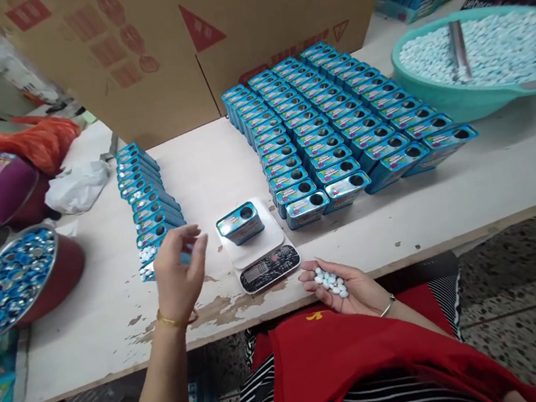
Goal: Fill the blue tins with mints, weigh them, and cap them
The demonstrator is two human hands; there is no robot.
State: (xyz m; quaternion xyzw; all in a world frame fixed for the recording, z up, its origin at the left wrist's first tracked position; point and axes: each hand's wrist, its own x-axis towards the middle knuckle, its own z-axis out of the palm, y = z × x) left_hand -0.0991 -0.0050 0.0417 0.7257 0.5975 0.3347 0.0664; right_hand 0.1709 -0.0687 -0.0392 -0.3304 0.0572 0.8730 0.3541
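Observation:
My left hand (181,270) is raised beside the row of blue tins (147,208) on the left, its fingers bent, its thumb apart and nothing held. The hand partly covers the nearest tins, where small white candies show at the top. One blue tin (240,223) with a round dark hole in its lid stands on the white kitchen scale (277,230). Cupped palm up at the table's front edge, my right hand (357,289) holds several pale blue and white candies (330,282). The scale's reading is too small to make out.
Many blue tins (308,132) with round holes stand in rows beyond the scale. At the right, a turquoise basin (463,100) of candies holds a metal scoop (458,48). A red bowl (65,266) of blue and silver caps sits left. A big cardboard box (174,101) blocks the back.

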